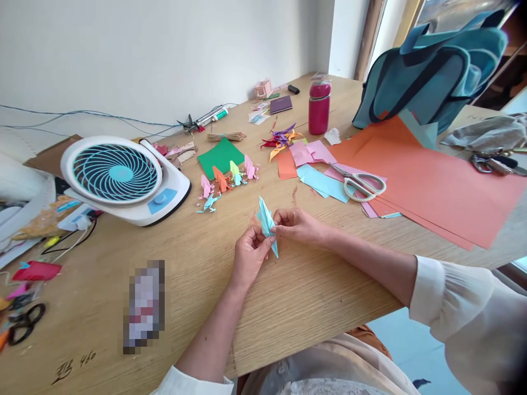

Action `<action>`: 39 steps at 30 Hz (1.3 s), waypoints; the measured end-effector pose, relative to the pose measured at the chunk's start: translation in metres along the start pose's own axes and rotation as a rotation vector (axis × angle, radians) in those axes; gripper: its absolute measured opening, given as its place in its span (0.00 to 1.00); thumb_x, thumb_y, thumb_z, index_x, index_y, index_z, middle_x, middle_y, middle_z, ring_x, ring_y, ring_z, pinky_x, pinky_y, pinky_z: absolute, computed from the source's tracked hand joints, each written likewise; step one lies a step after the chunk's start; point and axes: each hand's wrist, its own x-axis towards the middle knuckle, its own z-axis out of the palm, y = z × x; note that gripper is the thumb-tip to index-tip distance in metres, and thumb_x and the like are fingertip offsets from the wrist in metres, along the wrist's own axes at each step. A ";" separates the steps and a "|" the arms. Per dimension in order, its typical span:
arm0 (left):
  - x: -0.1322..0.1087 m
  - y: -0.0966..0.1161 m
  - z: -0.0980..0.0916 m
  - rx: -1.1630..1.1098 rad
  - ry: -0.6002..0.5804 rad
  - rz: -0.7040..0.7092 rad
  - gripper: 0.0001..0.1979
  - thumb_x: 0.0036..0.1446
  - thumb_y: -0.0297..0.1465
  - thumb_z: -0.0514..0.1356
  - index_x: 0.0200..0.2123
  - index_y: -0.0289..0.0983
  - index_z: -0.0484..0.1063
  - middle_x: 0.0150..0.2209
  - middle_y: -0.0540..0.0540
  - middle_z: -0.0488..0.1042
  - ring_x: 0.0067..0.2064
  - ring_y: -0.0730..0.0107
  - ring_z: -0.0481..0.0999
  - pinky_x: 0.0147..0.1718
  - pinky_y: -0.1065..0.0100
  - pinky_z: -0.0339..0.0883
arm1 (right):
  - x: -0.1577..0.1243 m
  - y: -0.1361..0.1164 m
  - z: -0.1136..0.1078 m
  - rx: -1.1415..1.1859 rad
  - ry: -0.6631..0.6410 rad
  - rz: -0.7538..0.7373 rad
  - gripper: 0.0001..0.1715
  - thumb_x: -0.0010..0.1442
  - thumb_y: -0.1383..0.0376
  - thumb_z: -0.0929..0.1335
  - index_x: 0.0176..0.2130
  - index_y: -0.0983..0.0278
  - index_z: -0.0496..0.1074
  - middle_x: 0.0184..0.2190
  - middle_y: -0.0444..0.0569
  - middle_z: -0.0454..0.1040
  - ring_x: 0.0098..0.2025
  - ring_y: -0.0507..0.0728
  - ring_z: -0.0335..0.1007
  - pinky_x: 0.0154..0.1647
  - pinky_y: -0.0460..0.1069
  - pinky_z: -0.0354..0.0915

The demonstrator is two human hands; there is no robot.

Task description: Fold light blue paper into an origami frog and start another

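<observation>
Between both hands stands a light blue folded paper [265, 215], long and pointed at its top and bottom ends. My left hand [250, 253] pinches its lower part between thumb and fingers. From the other side my right hand [297, 226] grips its right edge, the fingertips closed on the paper. Beyond the hands, a small light blue origami frog [209, 203] lies on the table. Behind it sit several more folded paper figures, among them an orange one [221, 179] and a pink one [249, 167].
A white fan [168, 189] stands at the left. Scissors [362, 185] lie on cut paper, near large orange sheets [444, 192]. A magenta bottle [319, 109] and a teal bag [415, 82] stand behind. Black-handled scissors [27, 323] lie at the far left of the table [329, 296].
</observation>
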 end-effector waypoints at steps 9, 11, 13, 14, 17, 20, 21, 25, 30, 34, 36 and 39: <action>-0.001 0.005 -0.001 -0.105 -0.016 -0.002 0.17 0.54 0.43 0.66 0.35 0.36 0.68 0.26 0.53 0.69 0.24 0.77 0.68 0.15 0.78 0.61 | -0.002 0.000 0.000 -0.027 -0.017 -0.018 0.21 0.54 0.51 0.73 0.30 0.64 0.66 0.27 0.43 0.71 0.28 0.51 0.67 0.29 0.46 0.62; 0.000 0.004 -0.003 -0.142 -0.015 -0.031 0.16 0.53 0.41 0.67 0.34 0.36 0.68 0.26 0.53 0.69 0.24 0.78 0.67 0.15 0.79 0.61 | -0.003 -0.002 0.000 -0.025 -0.028 -0.008 0.21 0.54 0.51 0.73 0.30 0.65 0.66 0.28 0.44 0.73 0.29 0.51 0.68 0.31 0.46 0.63; 0.001 0.003 -0.004 -0.180 -0.020 -0.065 0.16 0.51 0.39 0.69 0.35 0.37 0.68 0.28 0.53 0.69 0.24 0.79 0.67 0.15 0.79 0.62 | -0.003 -0.002 0.001 -0.035 -0.033 0.011 0.21 0.54 0.52 0.73 0.30 0.65 0.67 0.27 0.44 0.73 0.29 0.51 0.68 0.30 0.46 0.63; 0.002 0.003 -0.005 -0.188 -0.028 -0.079 0.16 0.50 0.38 0.69 0.35 0.37 0.69 0.28 0.54 0.68 0.24 0.79 0.67 0.15 0.79 0.62 | -0.003 -0.002 0.001 -0.041 -0.029 0.023 0.21 0.54 0.52 0.74 0.30 0.65 0.67 0.27 0.43 0.72 0.28 0.50 0.68 0.29 0.45 0.63; 0.002 0.003 -0.006 -0.162 -0.052 -0.088 0.16 0.49 0.38 0.70 0.32 0.36 0.69 0.26 0.54 0.67 0.23 0.80 0.66 0.16 0.79 0.63 | -0.004 -0.002 0.002 -0.044 -0.030 0.077 0.21 0.52 0.53 0.75 0.29 0.65 0.67 0.24 0.41 0.71 0.25 0.49 0.67 0.25 0.44 0.62; 0.002 0.004 -0.005 -0.154 -0.040 -0.080 0.17 0.48 0.38 0.70 0.28 0.36 0.67 0.24 0.55 0.65 0.21 0.82 0.63 0.16 0.79 0.61 | -0.003 -0.003 0.003 -0.015 -0.032 0.140 0.22 0.49 0.52 0.76 0.28 0.65 0.68 0.21 0.40 0.71 0.23 0.49 0.67 0.24 0.44 0.63; 0.001 0.005 -0.004 -0.166 -0.030 -0.082 0.17 0.48 0.38 0.71 0.29 0.36 0.68 0.24 0.56 0.65 0.21 0.82 0.63 0.16 0.79 0.60 | -0.003 -0.003 0.003 0.005 -0.029 0.158 0.22 0.49 0.52 0.76 0.28 0.65 0.68 0.20 0.39 0.71 0.23 0.48 0.67 0.24 0.44 0.63; 0.000 0.010 -0.002 -0.246 0.019 -0.099 0.17 0.46 0.37 0.72 0.30 0.36 0.68 0.25 0.56 0.66 0.21 0.84 0.62 0.16 0.80 0.58 | -0.003 -0.008 0.001 0.115 -0.047 0.212 0.23 0.46 0.53 0.78 0.30 0.67 0.71 0.22 0.40 0.73 0.23 0.48 0.68 0.26 0.44 0.65; 0.000 0.011 -0.002 -0.284 0.077 -0.089 0.17 0.45 0.36 0.72 0.31 0.36 0.68 0.25 0.56 0.68 0.22 0.83 0.63 0.18 0.79 0.61 | -0.006 -0.011 0.003 0.076 -0.115 0.253 0.21 0.48 0.54 0.77 0.32 0.66 0.70 0.23 0.42 0.75 0.25 0.50 0.71 0.29 0.46 0.67; 0.000 0.009 -0.004 -0.193 0.053 -0.081 0.16 0.46 0.37 0.71 0.29 0.36 0.68 0.24 0.55 0.67 0.22 0.82 0.63 0.18 0.78 0.63 | -0.010 -0.011 0.009 -0.167 -0.100 0.192 0.13 0.57 0.58 0.71 0.31 0.64 0.67 0.21 0.41 0.73 0.24 0.51 0.71 0.26 0.44 0.64; 0.000 0.008 -0.006 -0.138 0.025 -0.067 0.15 0.45 0.37 0.71 0.29 0.35 0.70 0.24 0.55 0.67 0.22 0.81 0.64 0.18 0.78 0.64 | -0.012 -0.013 0.013 -0.301 -0.055 0.158 0.09 0.59 0.61 0.68 0.31 0.63 0.66 0.21 0.41 0.73 0.24 0.51 0.70 0.24 0.44 0.61; 0.001 0.008 -0.008 -0.057 0.012 -0.036 0.14 0.45 0.36 0.71 0.29 0.35 0.72 0.23 0.54 0.67 0.22 0.80 0.64 0.17 0.77 0.64 | -0.015 -0.015 0.019 -0.473 0.017 0.125 0.08 0.60 0.64 0.66 0.29 0.63 0.66 0.21 0.41 0.72 0.22 0.49 0.66 0.22 0.44 0.57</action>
